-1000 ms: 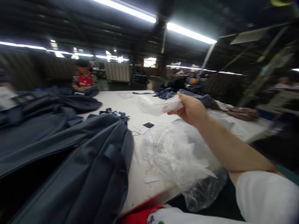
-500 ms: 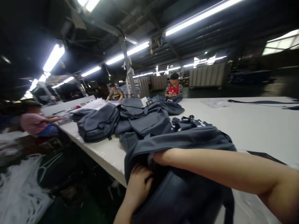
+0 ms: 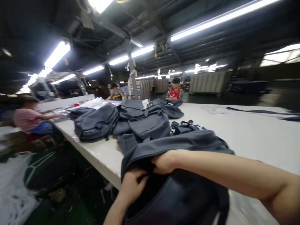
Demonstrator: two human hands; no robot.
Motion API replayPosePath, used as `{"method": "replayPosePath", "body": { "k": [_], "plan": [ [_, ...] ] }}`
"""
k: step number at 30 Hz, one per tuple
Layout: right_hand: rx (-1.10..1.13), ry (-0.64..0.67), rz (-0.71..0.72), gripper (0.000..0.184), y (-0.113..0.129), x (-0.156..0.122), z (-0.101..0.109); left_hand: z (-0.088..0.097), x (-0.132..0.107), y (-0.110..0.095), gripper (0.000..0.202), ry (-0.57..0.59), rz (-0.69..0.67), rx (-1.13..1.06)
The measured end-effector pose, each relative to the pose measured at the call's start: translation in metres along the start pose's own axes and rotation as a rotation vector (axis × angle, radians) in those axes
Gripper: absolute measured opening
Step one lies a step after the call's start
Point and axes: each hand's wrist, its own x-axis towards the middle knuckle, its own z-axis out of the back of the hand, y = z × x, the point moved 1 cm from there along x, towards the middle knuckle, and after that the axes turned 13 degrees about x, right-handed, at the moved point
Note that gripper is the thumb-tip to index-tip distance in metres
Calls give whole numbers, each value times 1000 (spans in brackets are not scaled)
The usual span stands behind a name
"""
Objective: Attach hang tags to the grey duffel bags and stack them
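A dark blue-grey backpack [image 3: 187,200] lies at the near edge of the table with its mouth gaping towards me. My left hand [image 3: 134,184] is at the left side of the opening, fingers curled over the fabric there and thumb apart, fingertips hidden in the dark inside. From the right, my right hand [image 3: 165,161] reaches into the same opening under the raised upper flap. Its fingers are bent and closed; shadow hides what they hold. Just beyond lie more backpacks of the same colour [image 3: 150,125], heaped together, one with a white tag [image 3: 145,103].
The long white table [image 3: 255,131] stretches away to the right, with dark straps [image 3: 253,111] and clear plastic on it. Co-workers sit at the far side, one in a red apron [image 3: 175,93], another in a pink top [image 3: 27,120] at left. White material [image 3: 16,187] is piled low left.
My right hand has drawn back slightly, so more of it shows at the opening. The left hand stays at the left side of the mouth. The view has shifted a little.
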Motion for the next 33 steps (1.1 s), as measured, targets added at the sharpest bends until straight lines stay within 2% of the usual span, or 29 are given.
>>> {"method": "replayPosePath", "body": {
  "k": [2,3,5,7,8,10,12,15,18,22,28,33],
  "plan": [
    [134,120,90,11,6,-40,24,19,0,-2,28,16,29,-81],
    [203,105,142,15,9,-59,40,29,0,-6,31,16,7,-102],
    [241,-80,146,28,8,-94,72,47,-2,-21,32,1,-52,-90],
    [144,-263,-15,41,-6,-127,93,59,-2,-48,30,-29,-167,-21],
    [95,-292,-115,49,-18,-142,98,60,1,-64,30,-37,-226,30],
    [50,-261,-296,62,-46,-169,94,55,12,-98,28,-25,-334,162],
    [48,-242,-412,68,-69,-187,82,42,32,-129,24,28,-408,325],
    [57,-303,-440,67,-86,-198,62,16,67,-161,28,112,-448,580],
    [63,-342,-422,63,-87,-199,54,-4,93,-181,33,164,-480,769],
    [45,-361,-392,60,-91,-201,51,-19,108,-193,30,253,-559,830],
    [-10,-331,-352,53,-96,-205,43,-25,106,-192,31,361,-569,826],
    [-62,-333,-348,48,-85,-204,43,-32,107,-186,28,364,-596,776]
  ]
}}
